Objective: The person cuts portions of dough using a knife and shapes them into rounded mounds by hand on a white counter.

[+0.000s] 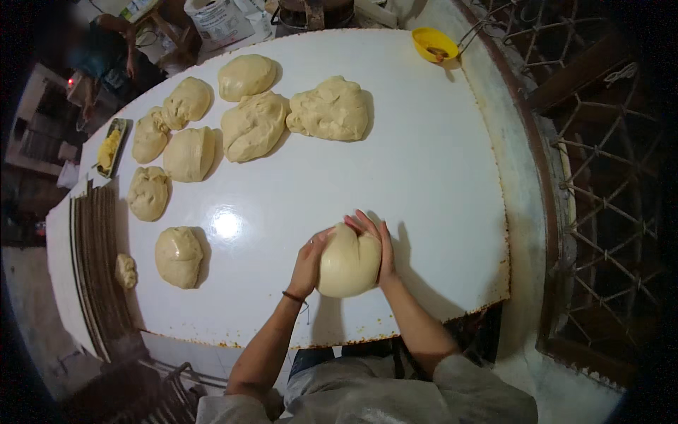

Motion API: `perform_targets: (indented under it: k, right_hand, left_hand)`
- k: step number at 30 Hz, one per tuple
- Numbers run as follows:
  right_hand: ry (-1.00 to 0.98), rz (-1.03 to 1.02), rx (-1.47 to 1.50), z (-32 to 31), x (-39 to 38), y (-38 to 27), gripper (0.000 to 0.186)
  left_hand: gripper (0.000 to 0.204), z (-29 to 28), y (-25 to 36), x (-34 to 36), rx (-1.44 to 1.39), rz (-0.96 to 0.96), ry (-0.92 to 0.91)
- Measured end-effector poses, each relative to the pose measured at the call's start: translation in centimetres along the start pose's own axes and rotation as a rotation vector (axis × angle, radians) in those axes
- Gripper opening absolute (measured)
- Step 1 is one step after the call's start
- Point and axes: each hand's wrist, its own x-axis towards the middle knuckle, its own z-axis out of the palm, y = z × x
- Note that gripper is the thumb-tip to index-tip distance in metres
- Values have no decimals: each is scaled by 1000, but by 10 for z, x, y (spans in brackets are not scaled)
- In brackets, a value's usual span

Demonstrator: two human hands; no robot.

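Note:
A smooth, pale ball of dough is cupped between my two hands near the front of the white table. My left hand presses on its left side, the fingers curving over its far edge. On the other side, my right hand wraps round the dough, its fingers meeting near a fold at the far top. Whether the ball rests on the table or is lifted a little, I cannot tell. Another dough ball sits to the left, apart from my hands.
Several dough lumps, among them a wide one, lie across the table's far left. A yellow bowl stands at the far right edge. Stacked boards and a tray of yellow fat are at the left. Another person is beyond the far left.

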Motion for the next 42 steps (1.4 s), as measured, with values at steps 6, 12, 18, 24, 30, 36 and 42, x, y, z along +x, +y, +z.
perform_targets:
  k: [6, 12, 18, 24, 30, 36, 42]
  right_hand:
    - [-228, 12, -135, -34, 108, -76, 57]
    - [-179, 97, -200, -48, 133, -79, 69]
    - [-238, 333, -155, -25, 49, -59, 64]
    - [-210, -6, -539, 13, -154, 45, 43]
    - [-84, -347, -1299, 51, -131, 9, 44]
    - [229, -27, 176, -20, -142, 71, 74]
    - [-154, 302, 828, 16, -19, -53, 67]
  left_hand:
    - [47, -15, 24, 58, 438, -96, 152]
    - [52, 15, 37, 106, 446, 251, -44]
    - [61, 18, 29, 18, 608, 161, -90]
    - [66, -45, -46, -129, 977, 460, -260]
    - [67, -57, -41, -135, 1251, 430, -142]
    - [57, -63, -81, -91, 217, 169, -115]
    - [62, 35, -24, -20, -373, 97, -32]
